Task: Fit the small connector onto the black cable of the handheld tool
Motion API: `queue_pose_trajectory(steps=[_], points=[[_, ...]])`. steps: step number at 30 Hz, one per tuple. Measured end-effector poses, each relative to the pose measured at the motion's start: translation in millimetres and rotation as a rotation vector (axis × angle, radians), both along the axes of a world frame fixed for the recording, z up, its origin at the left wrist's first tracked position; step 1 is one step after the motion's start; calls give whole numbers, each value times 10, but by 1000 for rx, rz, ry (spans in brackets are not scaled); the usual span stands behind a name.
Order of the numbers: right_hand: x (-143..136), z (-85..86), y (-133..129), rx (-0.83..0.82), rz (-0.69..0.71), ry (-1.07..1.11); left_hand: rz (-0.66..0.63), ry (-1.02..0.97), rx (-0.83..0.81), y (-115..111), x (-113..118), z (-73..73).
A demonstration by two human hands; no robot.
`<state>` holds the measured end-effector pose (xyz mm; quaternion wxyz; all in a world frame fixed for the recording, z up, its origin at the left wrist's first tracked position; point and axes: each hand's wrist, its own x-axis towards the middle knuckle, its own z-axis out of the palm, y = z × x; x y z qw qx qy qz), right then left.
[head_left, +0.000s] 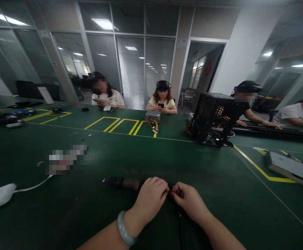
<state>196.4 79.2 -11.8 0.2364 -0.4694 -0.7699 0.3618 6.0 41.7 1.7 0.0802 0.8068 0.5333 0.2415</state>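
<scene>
On the green table (96, 215), a dark cylindrical tool (122, 183) lies with its metal tip pointing left. My left hand (153, 196), with a pale green bangle (125, 229) on the wrist, is closed over the tool's right end, fingertips pinched near a small dark part. My right hand (189, 201) pinches at the same spot, its fingertips almost touching the left ones; what they hold is too small to make out. A black cable (180, 222) runs from beneath the hands toward the near edge.
A white power strip (0, 197) with a cord is at the left. Across the table stand a black computer case (211, 118) and a power supply (153, 116) with coloured wires. A flat grey box (292, 166) lies right. Several people sit along the far side.
</scene>
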Motion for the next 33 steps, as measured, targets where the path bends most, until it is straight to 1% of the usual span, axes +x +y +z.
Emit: queue_pose_trajectory(steps=[6,10,14,18,24,27,33], points=[[-27,-30,26,-32,-19,-16,3,-32,-17,22,-14,-1],[-38,-9,28,-58,-21,-33,26,-62,-8,27,-23,-28],[-41,15,30,-64,-16,-49,10,-66,-27,35,-25,-33],[-41,11,34,-72,-16,-47,-5,-66,-22,32,-19,-6],[-33,-22,34,-62,-18,-3,30,-81,-12,16,-21,-22],[-28,-21,31,-53,-15,3,11,-67,-10,17,-27,-23],[-25,11,27,-39,5,-20,-37,-4,-2,-6,-35,42]])
